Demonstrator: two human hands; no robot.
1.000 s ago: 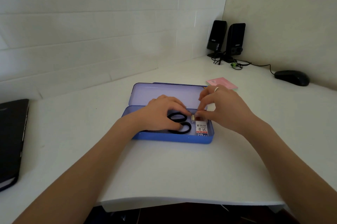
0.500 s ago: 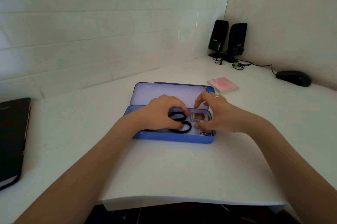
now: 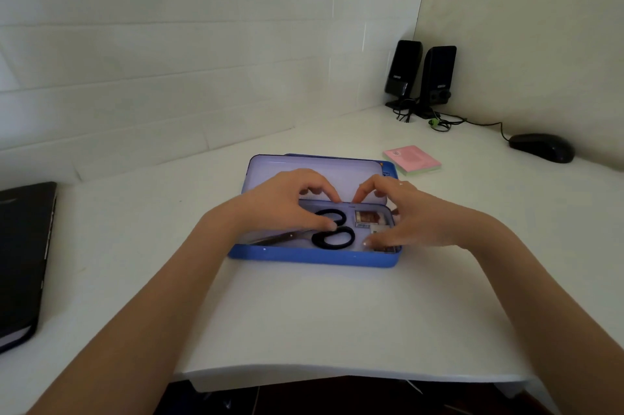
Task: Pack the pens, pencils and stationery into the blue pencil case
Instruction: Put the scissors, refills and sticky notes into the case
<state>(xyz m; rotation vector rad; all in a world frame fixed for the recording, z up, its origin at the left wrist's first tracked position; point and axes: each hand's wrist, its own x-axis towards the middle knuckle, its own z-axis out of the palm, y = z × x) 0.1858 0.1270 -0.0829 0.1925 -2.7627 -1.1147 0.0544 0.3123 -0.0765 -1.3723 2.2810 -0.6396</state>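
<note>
- Pencil case (image 3: 314,257), blue and shallow, sits in the middle of the frame on the white desk (image 3: 304,313), its lid (image 3: 304,168) hinged back and leaning open toward the wall.
- Head view, contents: black-handled scissors (image 3: 332,237) lie along the tray with the blades pointing to the left of the frame, likely because that is the only way their length fits. A small reddish box (image 3: 366,218) sits at the right end of the tray, just beside the handles; another small item lies below it under the right hand, too covered to identify.
- Head view, hands: the left hand (image 3: 283,205) arches over the left half of the tray, fingers curled at the back rim where lid meets tray and thumb down beside the scissor handles; I cannot tell whether it grips anything. The right hand (image 3: 401,222) mirrors it over the right end, fingers bent at the rim and thumb low by the small items; again, whether it is grasping is unclear. This posture looks like settling the contents or getting ready to close the lid.
- Head view, still outside the case: a pink sticky-note pad (image 3: 412,159) lies to the upper right of the case, well apart from it.
- Writing: the two black speakers (image 3: 420,77) in the upper right each carry a small logo, too small to read. Print on the reddish box is not legible either.
</note>
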